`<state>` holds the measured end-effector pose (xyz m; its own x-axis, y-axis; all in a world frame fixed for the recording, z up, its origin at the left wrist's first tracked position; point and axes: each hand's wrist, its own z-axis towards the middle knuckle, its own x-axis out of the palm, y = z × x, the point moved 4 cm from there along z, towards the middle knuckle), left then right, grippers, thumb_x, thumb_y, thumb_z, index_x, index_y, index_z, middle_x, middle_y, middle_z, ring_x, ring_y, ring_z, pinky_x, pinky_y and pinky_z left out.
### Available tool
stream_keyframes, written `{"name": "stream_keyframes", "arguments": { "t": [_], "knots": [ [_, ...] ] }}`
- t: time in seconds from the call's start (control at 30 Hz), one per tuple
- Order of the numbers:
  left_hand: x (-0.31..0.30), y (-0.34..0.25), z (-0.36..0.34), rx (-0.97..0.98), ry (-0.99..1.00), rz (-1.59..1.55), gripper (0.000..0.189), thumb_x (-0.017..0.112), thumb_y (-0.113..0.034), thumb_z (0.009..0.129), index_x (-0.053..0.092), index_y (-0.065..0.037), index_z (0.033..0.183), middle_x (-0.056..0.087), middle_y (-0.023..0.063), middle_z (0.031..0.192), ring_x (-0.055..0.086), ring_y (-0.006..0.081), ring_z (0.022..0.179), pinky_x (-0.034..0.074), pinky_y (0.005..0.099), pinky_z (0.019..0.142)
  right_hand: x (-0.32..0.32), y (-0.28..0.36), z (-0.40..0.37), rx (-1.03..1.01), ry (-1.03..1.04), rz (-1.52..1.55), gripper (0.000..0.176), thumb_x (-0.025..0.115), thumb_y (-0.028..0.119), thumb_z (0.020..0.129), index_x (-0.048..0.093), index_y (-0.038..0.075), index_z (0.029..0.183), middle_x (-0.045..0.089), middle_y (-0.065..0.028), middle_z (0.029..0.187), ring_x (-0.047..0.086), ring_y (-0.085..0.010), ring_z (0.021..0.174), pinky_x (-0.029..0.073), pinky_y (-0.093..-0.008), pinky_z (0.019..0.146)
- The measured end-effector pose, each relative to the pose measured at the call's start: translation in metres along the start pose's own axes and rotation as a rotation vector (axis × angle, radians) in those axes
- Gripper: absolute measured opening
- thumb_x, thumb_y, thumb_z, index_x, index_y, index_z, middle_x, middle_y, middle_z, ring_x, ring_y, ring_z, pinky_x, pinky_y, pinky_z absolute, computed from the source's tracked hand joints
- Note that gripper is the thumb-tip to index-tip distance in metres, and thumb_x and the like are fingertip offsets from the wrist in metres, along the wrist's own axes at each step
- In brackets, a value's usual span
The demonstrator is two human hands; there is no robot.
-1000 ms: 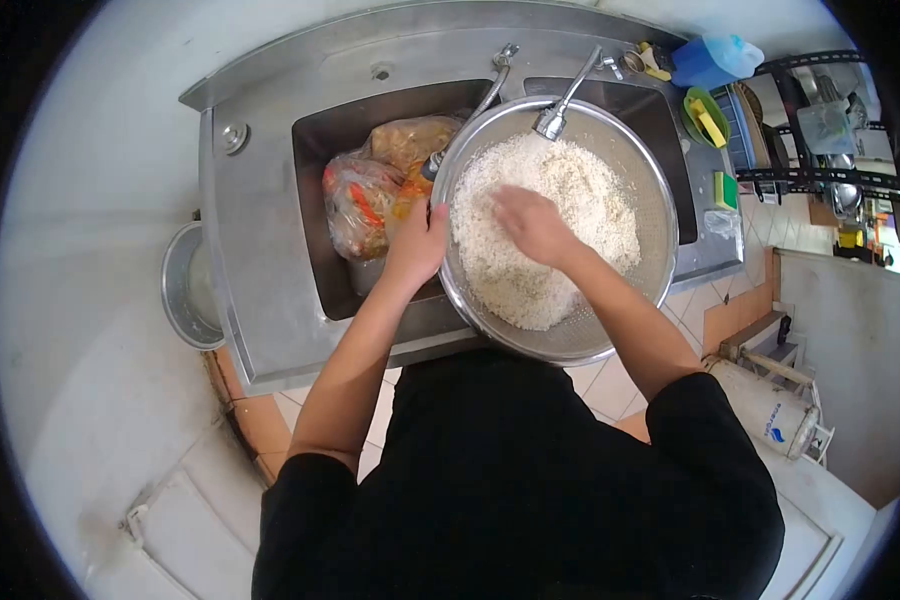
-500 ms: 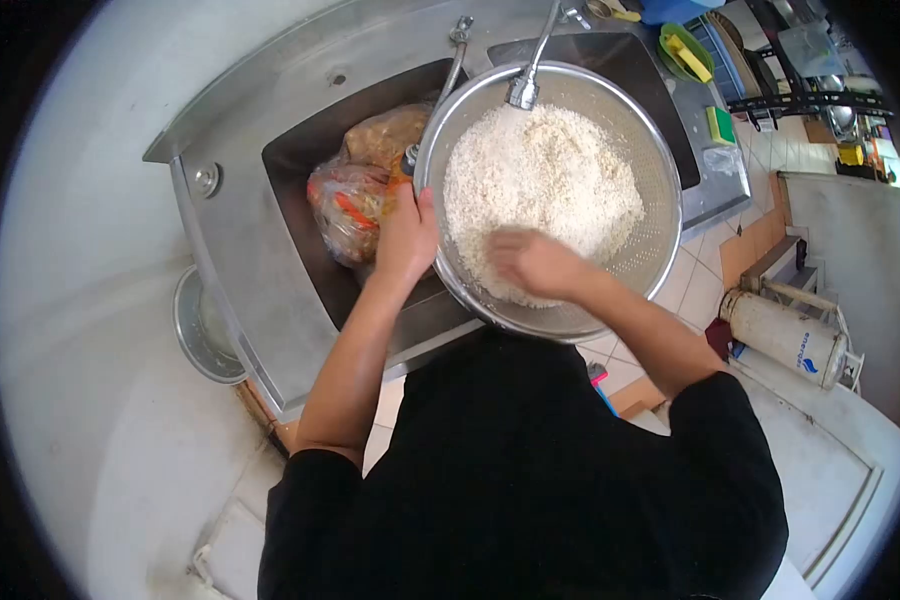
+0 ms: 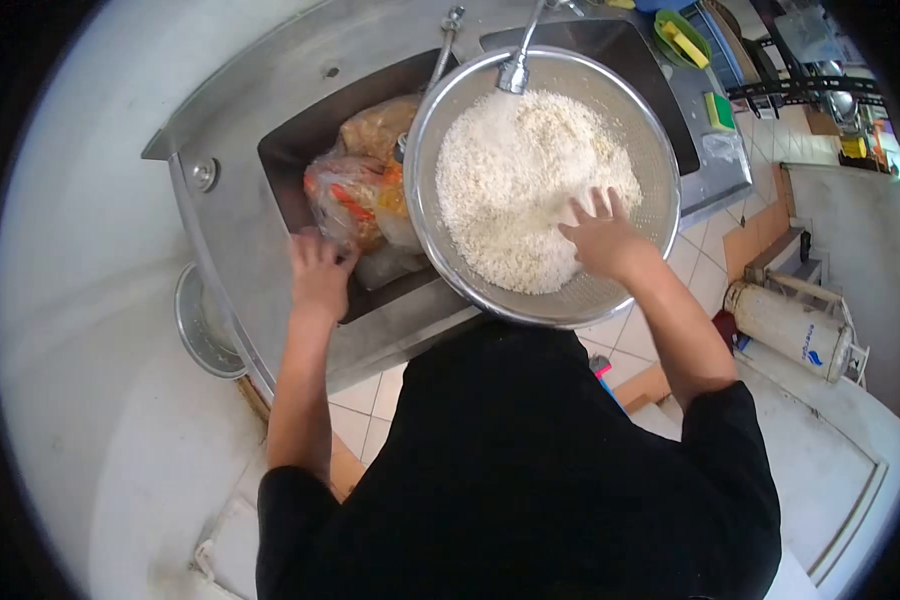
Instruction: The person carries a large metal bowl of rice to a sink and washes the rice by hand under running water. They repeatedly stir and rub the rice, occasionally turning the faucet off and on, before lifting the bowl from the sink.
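A large metal colander (image 3: pixel 660 190) full of white rice (image 3: pixel 510 170) rests over the sink divider, under a faucet (image 3: pixel 513 75). My right hand (image 3: pixel 607 238) is over the near right part of the rice, fingers spread, fingertips right at the grains. At the near left edge of the left sink basin (image 3: pixel 285 180), my left hand (image 3: pixel 320 275) is open and holds nothing. Its fingers point toward a clear plastic bag (image 3: pixel 345 195) with orange and red contents, which lies in that basin beside a bag of brownish food (image 3: pixel 382 130).
A second faucet (image 3: pixel 448 35) stands behind the left basin. Right of the sink are a green bowl (image 3: pixel 670 45) with yellow items and a sponge (image 3: pixel 719 111). A metal bowl (image 3: pixel 195 325) sits lower left; a white gas cylinder (image 3: pixel 785 325) lies in view at right.
My left hand has let go of the colander rim and moved left to the basin's edge. My right hand has shifted right across the rice, its fingers now spread.
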<state>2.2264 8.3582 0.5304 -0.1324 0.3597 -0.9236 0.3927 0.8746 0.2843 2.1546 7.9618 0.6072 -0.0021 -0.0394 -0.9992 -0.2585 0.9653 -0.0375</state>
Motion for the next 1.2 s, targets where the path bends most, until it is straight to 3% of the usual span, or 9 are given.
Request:
{"name": "stream_keyframes", "arguments": {
  "t": [0.07, 0.13, 0.2, 0.37, 0.43, 0.6, 0.67, 0.83, 1.2],
  "knots": [
    [0.006, -0.006, -0.016, 0.295, -0.182, -0.448, 0.04, 0.055, -0.021, 0.099, 0.054, -0.008, 0.138, 0.065, 0.022, 0.119, 0.061, 0.0328, 0.116, 0.041, 0.0514, 0.102, -0.035, 0.001, 0.01, -0.081, -0.173, 0.189, 0.036, 0.056, 0.035, 0.103, 0.061, 0.007, 0.126, 0.068, -0.0146, 0.116, 0.065, -0.0262, 0.11, 0.046, -0.0413, 0.1],
    [0.003, -0.001, -0.019, 0.17, -0.121, -0.877, 0.036, 0.054, -0.018, 0.1, 0.055, -0.009, 0.135, 0.066, 0.0167, 0.111, 0.063, 0.028, 0.106, 0.048, 0.0457, 0.095, -0.107, -0.019, 0.031, 0.24, -0.065, 0.767, 0.037, 0.052, 0.037, 0.105, 0.063, 0.007, 0.122, 0.068, -0.011, 0.111, 0.064, -0.0238, 0.108, 0.046, -0.0391, 0.101],
    [0.028, 0.013, -0.017, -0.379, 0.268, -1.71, 0.031, 0.055, -0.016, 0.102, 0.056, -0.008, 0.131, 0.064, 0.0117, 0.104, 0.064, 0.0203, 0.092, 0.052, 0.0364, 0.083, -0.129, -0.064, 0.034, 0.367, -0.026, 1.177, 0.033, 0.055, 0.036, 0.104, 0.065, 0.007, 0.115, 0.066, -0.007, 0.104, 0.063, -0.0178, 0.101, 0.048, -0.034, 0.096],
    [-0.01, -0.06, -0.006, 0.014, -0.071, -1.509, 0.037, 0.051, -0.012, 0.105, 0.044, -0.001, 0.14, 0.061, 0.0143, 0.107, 0.065, 0.0173, 0.082, 0.053, 0.031, 0.08, -0.034, -0.065, 0.081, 0.481, 0.133, 0.69, 0.035, 0.058, 0.028, 0.101, 0.066, 0.004, 0.125, 0.07, -0.0125, 0.111, 0.068, -0.0195, 0.098, 0.052, -0.0343, 0.087],
    [-0.044, -0.084, -0.005, -0.016, 0.292, -1.787, 0.052, 0.052, -0.011, 0.103, 0.032, -0.004, 0.15, 0.061, 0.0199, 0.12, 0.067, 0.0251, 0.101, 0.053, 0.0364, 0.089, 0.002, -0.086, 0.098, 0.524, 0.064, 0.708, 0.044, 0.064, 0.034, 0.098, 0.064, 0.005, 0.131, 0.068, -0.0145, 0.117, 0.065, -0.0205, 0.107, 0.051, -0.0367, 0.091],
    [-0.038, -0.12, 0.013, 0.007, -0.051, -1.577, 0.072, 0.056, -0.018, 0.1, 0.015, -0.001, 0.156, 0.055, 0.0345, 0.134, 0.06, 0.0508, 0.117, 0.047, 0.0486, 0.101, 0.079, -0.115, 0.178, 0.692, 0.039, 0.472, 0.05, 0.074, 0.045, 0.091, 0.067, 0.01, 0.125, 0.067, -0.0099, 0.113, 0.063, -0.0181, 0.109, 0.05, -0.0388, 0.092],
    [-0.029, -0.128, 0.018, -0.051, -0.056, -1.537, 0.076, 0.056, -0.019, 0.099, 0.01, 0.002, 0.155, 0.057, 0.0387, 0.127, 0.06, 0.0536, 0.115, 0.046, 0.0509, 0.101, 0.078, -0.092, 0.183, 0.958, 0.204, 1.348, 0.035, 0.073, 0.047, 0.091, 0.067, 0.015, 0.104, 0.062, -0.0034, 0.097, 0.064, -0.0153, 0.091, 0.05, -0.0352, 0.086],
    [-0.029, -0.128, 0.017, -0.094, -0.044, -1.509, 0.075, 0.055, -0.016, 0.098, 0.008, 0.003, 0.154, 0.061, 0.0408, 0.115, 0.062, 0.0544, 0.108, 0.048, 0.0535, 0.094, 0.066, -0.103, 0.209, 0.804, 0.608, 1.381, 0.044, 0.076, 0.048, 0.089, 0.058, 0.009, 0.1, 0.053, 0.0037, 0.074, 0.045, -0.0047, 0.05, 0.033, -0.0202, 0.043],
    [-0.034, -0.151, 0.008, -0.335, -0.339, -1.518, 0.062, 0.053, -0.016, 0.098, 0.026, -0.001, 0.152, 0.063, 0.0365, 0.115, 0.063, 0.0529, 0.102, 0.049, 0.0548, 0.089, 0.01, -0.171, 0.239, 0.443, 0.108, 1.715, 0.044, 0.073, 0.008, 0.093, 0.045, 0.008, 0.127, 0.065, -0.006, 0.104, 0.07, -0.0182, 0.087, 0.061, -0.0235, 0.066]
  ]
}}
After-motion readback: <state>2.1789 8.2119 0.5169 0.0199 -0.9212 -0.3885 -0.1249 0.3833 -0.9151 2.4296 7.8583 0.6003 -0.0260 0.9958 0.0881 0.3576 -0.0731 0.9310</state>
